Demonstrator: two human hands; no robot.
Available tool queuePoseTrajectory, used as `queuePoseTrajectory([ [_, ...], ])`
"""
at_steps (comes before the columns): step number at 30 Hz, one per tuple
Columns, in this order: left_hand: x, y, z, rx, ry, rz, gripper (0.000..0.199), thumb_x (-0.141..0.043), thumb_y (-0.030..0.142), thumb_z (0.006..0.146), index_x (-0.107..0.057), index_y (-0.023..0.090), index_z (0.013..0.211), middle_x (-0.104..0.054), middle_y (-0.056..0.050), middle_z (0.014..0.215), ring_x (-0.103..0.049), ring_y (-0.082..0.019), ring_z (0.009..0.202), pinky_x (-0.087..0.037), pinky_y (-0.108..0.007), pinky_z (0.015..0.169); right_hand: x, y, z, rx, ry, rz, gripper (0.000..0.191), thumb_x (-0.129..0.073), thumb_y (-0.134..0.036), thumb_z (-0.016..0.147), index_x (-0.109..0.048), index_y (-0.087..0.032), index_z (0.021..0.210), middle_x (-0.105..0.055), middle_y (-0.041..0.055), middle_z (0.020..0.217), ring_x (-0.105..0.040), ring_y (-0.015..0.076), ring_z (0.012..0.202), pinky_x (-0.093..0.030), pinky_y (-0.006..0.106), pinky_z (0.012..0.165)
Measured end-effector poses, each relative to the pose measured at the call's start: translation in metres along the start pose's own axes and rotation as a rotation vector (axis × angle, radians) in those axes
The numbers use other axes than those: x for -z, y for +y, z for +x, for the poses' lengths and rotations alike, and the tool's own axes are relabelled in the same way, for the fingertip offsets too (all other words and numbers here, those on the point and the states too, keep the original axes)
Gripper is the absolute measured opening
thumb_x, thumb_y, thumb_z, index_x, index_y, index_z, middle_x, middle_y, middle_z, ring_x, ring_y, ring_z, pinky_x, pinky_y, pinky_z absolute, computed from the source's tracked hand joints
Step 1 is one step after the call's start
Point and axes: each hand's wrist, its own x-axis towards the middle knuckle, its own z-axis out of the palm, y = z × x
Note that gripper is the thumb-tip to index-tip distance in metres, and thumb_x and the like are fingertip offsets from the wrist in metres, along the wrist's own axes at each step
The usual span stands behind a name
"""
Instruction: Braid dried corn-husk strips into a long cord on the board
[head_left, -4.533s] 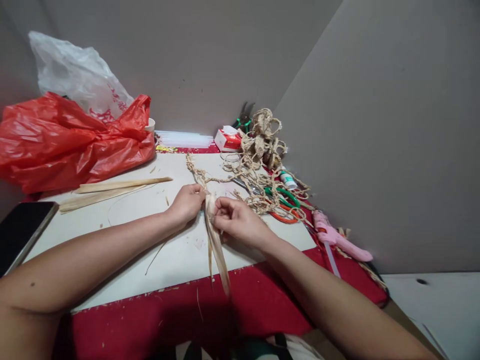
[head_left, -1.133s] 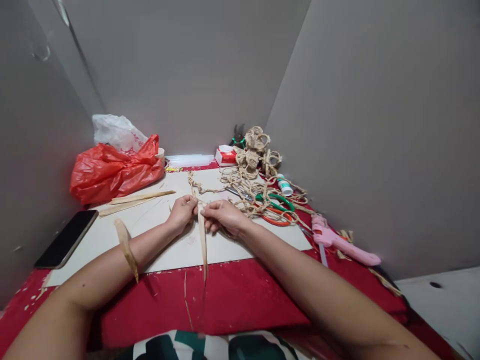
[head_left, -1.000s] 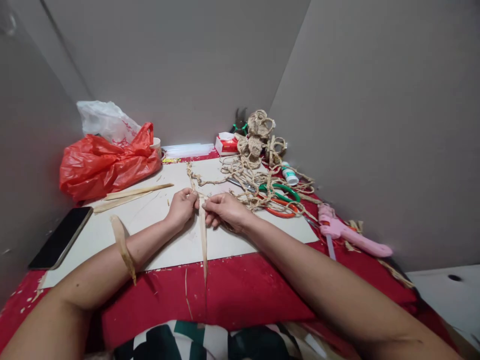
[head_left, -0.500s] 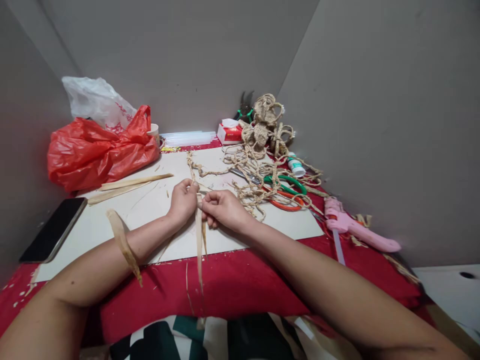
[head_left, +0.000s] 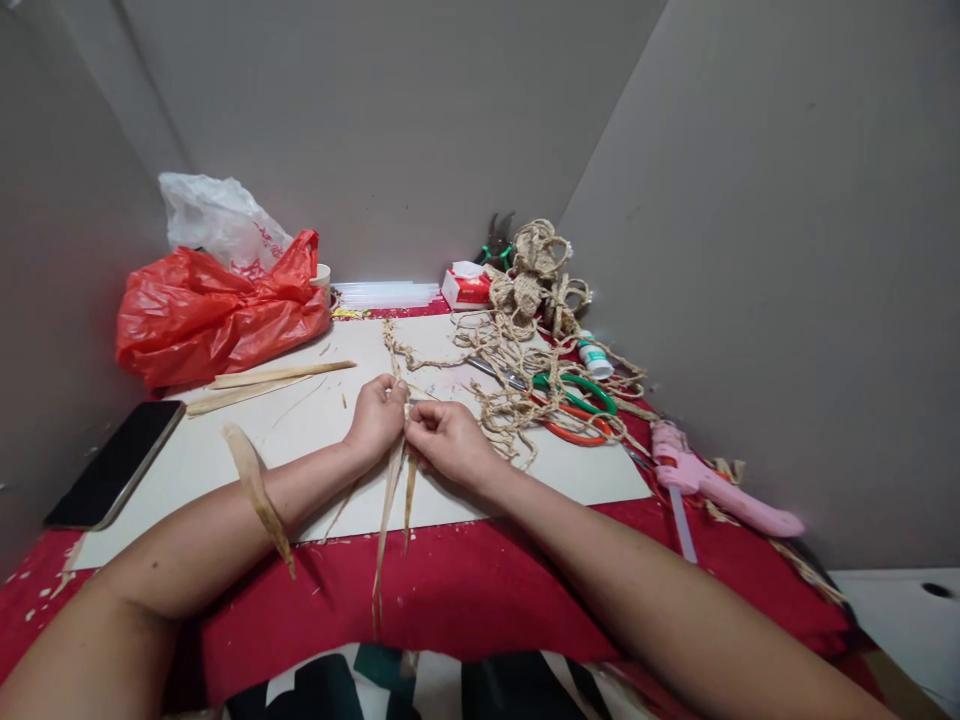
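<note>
My left hand [head_left: 375, 420] is closed in a pinch on the dried plant-fibre strips [head_left: 389, 500], at the lower end of a braided cord. Close beside it, my right hand [head_left: 451, 442] pinches the same strips, its fingertips almost touching the left ones. The strips hang down from between the hands past the board's front edge, and a shorter brownish strip [head_left: 409, 495] dangles under my right hand. Beyond my fingers the braided cord [head_left: 429, 362] runs up the board and off to the right. One loose husk strip [head_left: 253, 485] lies across my left forearm.
A white board [head_left: 300, 440] covers part of the red cloth [head_left: 300, 610]. To the right lie scissors [head_left: 577, 437], tangled cord [head_left: 506, 425], a white bottle [head_left: 595, 358] and a pink glue gun [head_left: 720, 485]. A phone [head_left: 116, 462] and red bag [head_left: 221, 315] sit left.
The hanging strips have swung a little left at their lower ends and look narrower. My fingertips have come closer together. The whole view has shifted slightly down.
</note>
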Motion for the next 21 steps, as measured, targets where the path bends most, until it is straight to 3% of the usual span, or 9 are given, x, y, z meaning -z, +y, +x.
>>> queuePoseTrajectory([
  [5,-0.001,-0.006,0.003,0.03,-0.041,-0.088,0.023,-0.051,0.03,0.077,-0.046,0.017,0.059,-0.041,0.005,0.052,-0.036,-0.009,0.051,-0.03,-0.021,0.052,-0.004,0.003,0.002,0.117,0.129,-0.135,0.02,-0.046,-0.02,0.068,-0.039,-0.018,0.05,-0.038,-0.0049,0.046,-0.035,0.0074,0.046,-0.028,0.02,0.045],
  [9,-0.001,-0.007,0.004,0.061,-0.054,-0.106,0.021,-0.052,0.029,0.076,-0.046,0.017,0.06,-0.041,0.006,0.049,-0.035,-0.008,0.048,-0.028,-0.02,0.049,-0.006,-0.003,0.002,0.039,0.164,-0.124,0.018,-0.047,-0.021,0.065,-0.04,-0.018,0.048,-0.038,-0.0049,0.044,-0.034,0.0075,0.044,-0.026,0.021,0.044],
  [15,0.0,-0.004,0.003,0.12,-0.065,-0.139,0.021,-0.054,0.03,0.076,-0.047,0.017,0.061,-0.038,0.007,0.044,-0.032,-0.007,0.041,-0.025,-0.02,0.044,-0.01,-0.011,0.002,-0.152,0.106,0.029,0.013,-0.046,-0.018,0.062,-0.045,-0.019,0.049,-0.048,-0.0031,0.04,-0.039,0.0079,0.035,-0.029,0.02,0.039],
  [21,0.003,-0.001,0.0,0.117,-0.068,-0.172,0.022,-0.053,0.028,0.076,-0.046,0.017,0.058,-0.04,0.006,0.045,-0.032,-0.007,0.042,-0.027,-0.02,0.046,-0.002,0.005,0.011,-0.098,0.176,-0.154,0.017,-0.049,-0.019,0.065,-0.045,-0.018,0.049,-0.048,-0.0023,0.04,-0.04,0.0082,0.038,-0.029,0.02,0.041],
])
